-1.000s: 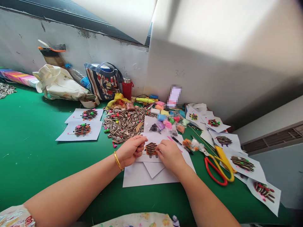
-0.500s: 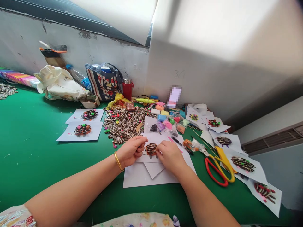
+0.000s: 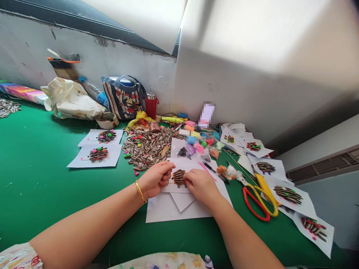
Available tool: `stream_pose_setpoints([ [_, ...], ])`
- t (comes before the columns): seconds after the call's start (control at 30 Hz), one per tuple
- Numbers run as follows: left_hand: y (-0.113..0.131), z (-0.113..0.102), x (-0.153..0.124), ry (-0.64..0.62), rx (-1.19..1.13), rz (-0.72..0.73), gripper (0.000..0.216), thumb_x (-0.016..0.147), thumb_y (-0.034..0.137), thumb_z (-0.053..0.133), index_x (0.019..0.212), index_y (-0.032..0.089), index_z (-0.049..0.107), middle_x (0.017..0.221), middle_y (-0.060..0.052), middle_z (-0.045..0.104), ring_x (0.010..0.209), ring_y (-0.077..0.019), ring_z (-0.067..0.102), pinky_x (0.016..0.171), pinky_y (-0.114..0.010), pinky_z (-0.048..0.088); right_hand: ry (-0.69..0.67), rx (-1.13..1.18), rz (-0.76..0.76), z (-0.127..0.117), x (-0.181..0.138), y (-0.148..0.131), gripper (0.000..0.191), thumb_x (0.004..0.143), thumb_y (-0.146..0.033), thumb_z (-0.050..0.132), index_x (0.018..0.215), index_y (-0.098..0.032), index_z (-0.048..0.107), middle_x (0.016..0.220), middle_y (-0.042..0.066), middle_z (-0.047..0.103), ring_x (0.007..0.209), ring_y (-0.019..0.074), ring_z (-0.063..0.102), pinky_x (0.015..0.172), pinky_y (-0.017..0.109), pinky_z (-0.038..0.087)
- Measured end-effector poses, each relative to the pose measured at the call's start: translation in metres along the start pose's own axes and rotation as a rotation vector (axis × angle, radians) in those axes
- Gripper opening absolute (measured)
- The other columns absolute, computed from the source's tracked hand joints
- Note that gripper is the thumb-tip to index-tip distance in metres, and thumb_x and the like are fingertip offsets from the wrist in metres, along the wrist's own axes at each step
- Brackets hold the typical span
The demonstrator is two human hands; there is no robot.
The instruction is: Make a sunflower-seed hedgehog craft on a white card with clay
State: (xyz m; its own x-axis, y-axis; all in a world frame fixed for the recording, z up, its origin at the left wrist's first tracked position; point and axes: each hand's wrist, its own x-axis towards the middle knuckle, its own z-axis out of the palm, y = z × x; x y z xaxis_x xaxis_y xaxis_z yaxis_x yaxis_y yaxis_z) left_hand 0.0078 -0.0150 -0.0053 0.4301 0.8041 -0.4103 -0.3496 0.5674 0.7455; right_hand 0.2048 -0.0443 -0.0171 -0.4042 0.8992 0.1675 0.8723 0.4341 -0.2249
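Resting at the right edge of the seed-covered hedgehog figure (image 3: pixel 178 177) in the head view, the right hand (image 3: pixel 202 185) was bent low, seemingly for fine control; its fingers' grip could not be told. The left hand (image 3: pixel 157 179) was curled closed nearby, anything pinched being hidden. Sunflower seeds (image 3: pixel 148 145) were heaped beyond, apparently for easy reach from the figure's white paper (image 3: pixel 168 187) on the worktop (image 3: pixel 84 201).

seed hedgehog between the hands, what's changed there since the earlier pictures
The right hand has shifted slightly, its fingertips now a little higher on the right side of the seed hedgehog, and more of the pink strip beyond it shows. No grasp or release can be made out. The left hand stayed pinched beside the hedgehog; the seed pile and scissors stayed put.
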Motion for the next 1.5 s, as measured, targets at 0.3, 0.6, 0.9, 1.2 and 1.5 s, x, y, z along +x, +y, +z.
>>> stream_pose_setpoints([
  [0.3,0.001,0.002,-0.001,0.003,-0.020,0.002,0.022,0.079,0.029,0.069,0.081,0.014,0.054,0.056,0.009,0.031,0.045,-0.0021,0.024,0.040,-0.014,0.012,0.001,0.029,-0.004,0.008,0.001,0.005,0.017,0.084,-0.011,0.057,0.084,-0.022,0.071,0.079,0.002,0.066,0.074,0.0150,0.058,0.066,0.026,0.037],
  [0.6,-0.001,0.001,0.000,0.000,-0.027,-0.003,0.018,0.081,0.028,0.067,0.082,0.014,0.055,0.056,0.008,0.030,0.045,-0.0025,0.024,0.039,-0.014,0.013,0.016,0.024,-0.008,0.011,0.001,0.005,0.017,0.083,-0.012,0.057,0.083,-0.021,0.071,0.078,0.002,0.066,0.073,0.0152,0.058,0.066,0.027,0.038],
  [0.9,0.000,0.000,0.001,0.006,-0.132,-0.014,0.013,0.082,0.023,0.065,0.082,0.011,0.058,0.065,0.005,0.040,0.045,-0.0005,0.032,0.036,-0.011,0.020,0.045,0.047,-0.033,0.005,0.000,0.006,0.015,0.083,-0.013,0.059,0.081,-0.022,0.071,0.079,0.001,0.067,0.073,0.0152,0.058,0.065,0.027,0.037],
  [1.2,0.004,0.005,-0.007,0.020,-0.389,-0.113,0.026,0.093,0.034,0.051,0.094,0.011,0.061,0.092,-0.011,0.063,0.082,-0.0149,0.065,0.074,-0.025,0.058,0.331,0.195,-0.068,-0.006,-0.005,0.000,0.017,0.090,-0.018,0.052,0.091,-0.019,0.069,0.077,0.004,0.062,0.075,0.0173,0.055,0.069,0.030,0.041],
  [1.5,-0.009,0.012,-0.014,-0.273,-0.420,-0.154,0.048,0.093,0.052,0.045,0.118,0.013,0.057,0.097,-0.010,0.065,0.073,-0.0163,0.063,0.060,-0.027,0.052,0.252,0.168,-0.188,-0.002,-0.006,-0.028,0.033,0.089,-0.035,0.059,0.121,-0.024,0.063,0.101,0.009,0.066,0.095,0.0240,0.056,0.082,0.039,0.041],
])
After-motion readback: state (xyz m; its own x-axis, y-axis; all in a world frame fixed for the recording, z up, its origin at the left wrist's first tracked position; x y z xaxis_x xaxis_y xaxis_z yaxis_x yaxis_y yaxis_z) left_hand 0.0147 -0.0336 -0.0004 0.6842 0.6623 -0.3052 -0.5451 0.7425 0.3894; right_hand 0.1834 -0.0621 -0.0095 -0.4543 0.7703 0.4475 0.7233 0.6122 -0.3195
